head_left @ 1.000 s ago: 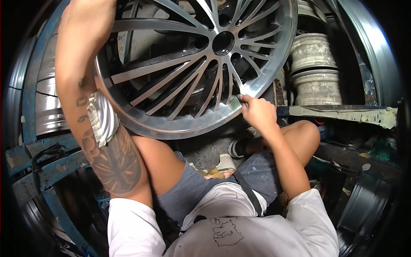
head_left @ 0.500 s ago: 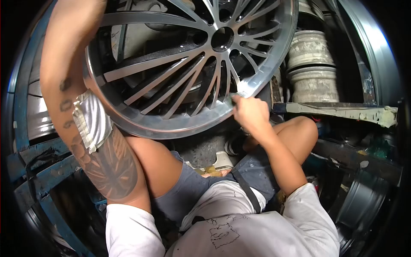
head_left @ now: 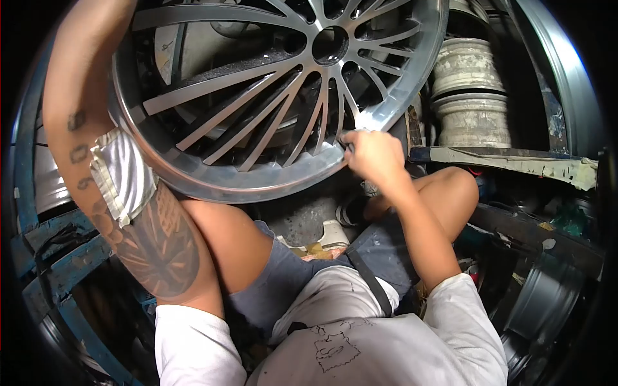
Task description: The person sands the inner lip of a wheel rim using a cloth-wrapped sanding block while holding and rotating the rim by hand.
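A large multi-spoke alloy wheel point(head_left: 257, 186), with bright machined spokes and dark gaps, leans tilted in front of me, its near edge over my lap. My right hand point(head_left: 378, 154) is closed at the lower right part of the rim. Its fingers curl around a small dark piece pressed at the rim's face; most of it is hidden, so its kind cannot be made out. My left arm point(head_left: 87, 103) reaches up along the wheel's left side, and the hand is beyond the top edge of the view. A taped white patch point(head_left: 125, 175) covers part of that forearm.
Worn, whitish wheel barrels point(head_left: 473, 119) are stacked on a shelf point(head_left: 515, 158) at the right. A grey wheel point(head_left: 547, 296) lies lower right. Blue metal framing point(head_left: 80, 257) stands close on the left. My bent legs point(head_left: 444, 199) are under the wheel.
The wheel sits slightly higher and further left in the view. My left forearm has shifted left, and my right hand is slightly higher, still closed at the rim.
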Demonstrator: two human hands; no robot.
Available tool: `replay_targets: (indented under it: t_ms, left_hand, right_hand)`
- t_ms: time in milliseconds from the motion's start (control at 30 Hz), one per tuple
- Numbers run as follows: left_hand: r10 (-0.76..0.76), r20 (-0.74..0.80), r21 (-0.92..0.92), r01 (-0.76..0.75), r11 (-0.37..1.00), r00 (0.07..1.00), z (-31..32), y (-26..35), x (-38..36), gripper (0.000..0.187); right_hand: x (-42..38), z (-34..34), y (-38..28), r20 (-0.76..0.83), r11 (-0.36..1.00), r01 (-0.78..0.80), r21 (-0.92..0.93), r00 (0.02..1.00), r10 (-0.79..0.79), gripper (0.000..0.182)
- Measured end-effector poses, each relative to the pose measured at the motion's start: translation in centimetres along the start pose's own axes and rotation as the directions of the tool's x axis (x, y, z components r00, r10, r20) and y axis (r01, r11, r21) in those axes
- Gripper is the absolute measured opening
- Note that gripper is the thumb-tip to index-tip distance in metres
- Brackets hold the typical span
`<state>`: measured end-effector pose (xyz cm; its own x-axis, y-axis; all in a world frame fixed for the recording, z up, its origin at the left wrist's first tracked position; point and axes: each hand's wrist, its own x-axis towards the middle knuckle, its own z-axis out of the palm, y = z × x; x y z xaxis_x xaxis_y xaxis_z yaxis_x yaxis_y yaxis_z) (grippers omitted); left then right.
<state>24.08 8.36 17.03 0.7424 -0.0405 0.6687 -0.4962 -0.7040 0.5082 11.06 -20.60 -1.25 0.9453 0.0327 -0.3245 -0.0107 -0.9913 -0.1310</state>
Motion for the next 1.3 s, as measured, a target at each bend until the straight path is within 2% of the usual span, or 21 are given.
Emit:
replay_targets:
  t_ms: [67,133,200,267,400,467,533,600,633,667,733,800,833,933,1000,1067,1100,1133,1200,1267,1300]
  left_hand:
    - [-0.005,-0.001,-0.004,0.005,1.0,1.0,-0.2,0.3,-0.3,0.036]
    - [-0.01,0.0,-0.011,0.01,1.0,1.0,-0.3,0.2,-0.3,0.036]
    - [-0.01,0.004,-0.018,0.01,1.0,1.0,-0.2,0.3,-0.3,0.036]
    - [-0.011,0.007,-0.023,0.011,1.0,1.0,-0.2,0.4,-0.3,0.037]
    - [-0.021,0.017,-0.029,0.021,0.999,1.0,0.0,0.3,-0.5,0.037]
    - [-0.024,0.019,-0.032,0.025,0.999,1.0,-0.1,0.2,-0.5,0.037]
    - [-0.027,0.018,-0.038,0.028,0.999,0.999,-0.2,0.0,-0.5,0.037]
    - [-0.027,0.025,-0.043,0.028,0.999,0.999,-0.2,-0.1,-0.3,0.037]
    - [-0.021,0.03,-0.04,0.023,0.999,0.999,-0.2,0.0,-0.4,0.037]
    - [-0.022,0.03,-0.042,0.023,0.999,0.999,-0.3,-0.1,-0.3,0.037]
    - [-0.019,0.029,-0.042,0.02,0.999,0.999,-0.6,-0.2,-0.3,0.037]
    - [-0.014,0.036,-0.052,0.016,0.999,0.999,-0.5,-0.2,-0.2,0.037]
    - [-0.009,0.035,-0.058,0.011,0.998,0.999,-0.6,-0.1,-0.1,0.037]
    - [0.002,0.045,-0.081,0.002,0.997,0.999,-0.7,0.1,-0.2,0.037]
    - [0.012,0.047,-0.095,-0.008,0.995,0.999,-1.1,0.0,0.1,0.037]
    - [0.032,0.061,-0.123,-0.025,0.992,0.998,-1.2,0.0,0.6,0.037]
    - [0.043,0.068,-0.141,-0.033,0.989,0.997,-1.2,0.0,0.8,0.037]
    - [0.056,0.071,-0.139,-0.046,0.989,0.996,-1.2,0.1,0.9,0.037]
    - [0.095,0.051,-0.083,-0.09,0.992,0.994,-1.0,0.6,0.5,0.038]
    - [0.135,0.011,0.036,-0.135,0.99,0.991,-0.5,1.2,0.1,0.04]
    - [0.111,0.018,-0.01,-0.111,0.994,0.994,-0.7,1.2,0.3,0.04]
  right_hand:
    - [0.5,-0.5,1.3,-0.001,0.995,-0.033,0.091,0.999,0.033,0.029]
    - [-0.4,-0.1,-0.2,0.006,1.0,0.007,-0.007,1.0,-0.007,0.029]
    - [-0.5,-0.3,-0.1,0.005,1.0,0.025,0.017,1.0,-0.026,0.027]
    - [0.5,-0.7,1.4,-0.024,0.996,-0.042,0.084,0.999,0.045,0.027]
    - [0.1,0.0,-0.3,0.031,1.0,0.001,-0.007,1.0,-0.001,0.03]
    - [0.9,-0.4,1.4,-0.007,0.993,-0.058,0.107,0.998,0.059,0.024]
    - [0.6,-0.4,0.4,0.014,0.996,-0.081,0.036,0.997,0.081,0.023]
    - [-0.1,0.0,-1.1,0.048,0.999,0.002,-0.046,0.999,0.0,0.023]
    - [0.2,0.0,-0.3,0.016,1.0,0.005,0.014,1.0,-0.005,0.023]
    - [0.6,-0.6,0.6,0.048,0.997,-0.036,0.071,0.998,0.032,0.022]
    - [0.7,-1.2,0.3,0.04,0.992,-0.081,0.095,0.996,0.078,0.024]
    - [-0.4,0.1,-1.9,0.064,0.998,-0.025,-0.056,0.998,0.029,0.026]
    - [-0.6,0.3,-2.1,0.07,0.997,-0.009,-0.072,0.997,0.014,0.026]
    - [0.7,-0.7,0.5,-0.076,0.998,-0.056,0.029,0.995,0.058,0.022]
    - [0.3,0.5,-0.7,-0.018,0.996,-0.068,-0.065,0.998,0.067,0.024]
    - [-0.9,0.3,-2.2,0.049,0.997,-0.028,-0.074,0.998,0.032,0.025]
    - [-0.9,-0.5,-1.8,0.026,0.999,-0.041,0.008,0.999,0.041,0.025]
    - [0.0,-0.1,-0.5,-0.03,0.995,-0.092,0.027,0.995,0.093,0.025]
    - [0.1,0.1,-0.7,-0.04,0.995,-0.091,0.026,0.995,0.092,0.027]
    - [-0.5,0.6,-1.9,0.035,0.993,-0.102,-0.052,0.994,0.104,0.028]
    - [-0.1,0.5,-1.6,0.006,0.994,-0.103,-0.024,0.995,0.103,0.027]
